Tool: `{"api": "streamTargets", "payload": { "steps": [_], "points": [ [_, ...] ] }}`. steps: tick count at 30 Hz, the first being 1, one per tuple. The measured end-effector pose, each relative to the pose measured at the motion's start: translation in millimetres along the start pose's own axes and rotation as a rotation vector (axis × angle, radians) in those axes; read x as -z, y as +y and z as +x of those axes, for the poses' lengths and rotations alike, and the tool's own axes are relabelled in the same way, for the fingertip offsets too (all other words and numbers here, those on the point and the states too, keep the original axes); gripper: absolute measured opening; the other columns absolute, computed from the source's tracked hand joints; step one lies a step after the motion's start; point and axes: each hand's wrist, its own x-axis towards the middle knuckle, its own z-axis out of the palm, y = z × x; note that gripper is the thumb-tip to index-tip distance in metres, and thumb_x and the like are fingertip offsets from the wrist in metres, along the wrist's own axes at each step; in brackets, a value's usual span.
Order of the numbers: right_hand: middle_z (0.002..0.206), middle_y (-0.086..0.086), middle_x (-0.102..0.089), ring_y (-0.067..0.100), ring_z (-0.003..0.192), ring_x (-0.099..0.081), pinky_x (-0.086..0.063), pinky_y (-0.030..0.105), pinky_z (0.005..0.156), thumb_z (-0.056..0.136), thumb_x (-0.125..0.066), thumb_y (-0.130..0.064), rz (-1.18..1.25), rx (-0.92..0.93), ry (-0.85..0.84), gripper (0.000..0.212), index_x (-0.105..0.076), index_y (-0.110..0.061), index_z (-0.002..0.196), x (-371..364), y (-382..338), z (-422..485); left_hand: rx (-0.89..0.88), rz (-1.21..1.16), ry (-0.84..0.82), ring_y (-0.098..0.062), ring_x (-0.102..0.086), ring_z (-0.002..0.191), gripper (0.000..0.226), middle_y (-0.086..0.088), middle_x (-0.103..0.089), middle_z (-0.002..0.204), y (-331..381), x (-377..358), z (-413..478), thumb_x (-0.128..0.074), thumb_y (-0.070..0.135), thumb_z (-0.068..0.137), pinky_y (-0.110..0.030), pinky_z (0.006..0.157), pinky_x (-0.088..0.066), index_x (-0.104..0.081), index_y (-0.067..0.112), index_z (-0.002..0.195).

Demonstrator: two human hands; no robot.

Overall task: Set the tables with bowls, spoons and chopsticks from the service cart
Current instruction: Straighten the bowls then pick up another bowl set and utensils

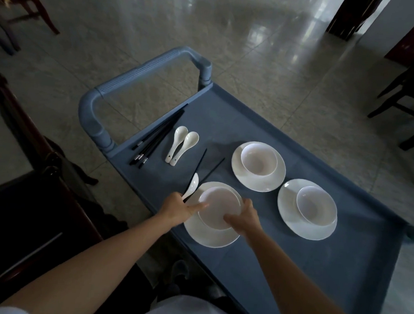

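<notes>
Left hand [177,207], chopsticks [199,163], right hand [244,218], bowl [218,206], cart [279,270] (tiles [256,50])

Both arms outstretched; left hand [181,207] pinches chopsticks [197,170]; right hand [243,218] grips bowl [218,206].

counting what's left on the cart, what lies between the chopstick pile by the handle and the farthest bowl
Head view: two white spoons side by side, then the tips of the held chopsticks.

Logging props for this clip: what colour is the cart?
Blue-grey all over; the cart shows best in the head view, the only one given.
</notes>
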Motion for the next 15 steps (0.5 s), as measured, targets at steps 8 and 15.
{"api": "streamTargets", "payload": {
  "steps": [8, 15],
  "points": [
    [0.114, 0.007, -0.051, 0.029, 0.102, -0.056, -0.055, 0.049, 0.084, 0.077, -0.071, -0.015, 0.122, 0.073, -0.091, 0.058, -0.031, -0.022, 0.117, 3, 20, -4, 0.095, -0.129, 0.063, -0.019, -0.059, 0.055, 0.029, -0.005, -0.064, 0.074, 5, -20, -43, -0.071, 0.026, 0.062, -0.022, 0.037, -0.039, -0.063, 0.012, 0.086],
    [0.100, 0.001, -0.053, 0.017, 0.085, -0.055, -0.048, 0.034, 0.063, 0.075, -0.071, -0.013, 0.134, 0.153, -0.260, 0.058, -0.033, -0.020, 0.118, 10, 13, -19, 0.082, -0.219, 0.221, -0.022, -0.066, 0.083, 0.034, -0.009, -0.069, 0.093, -2, -22, -92, -0.074, 0.022, 0.067, -0.028, 0.063, -0.048, -0.066, 0.008, 0.098]
  ]
}}
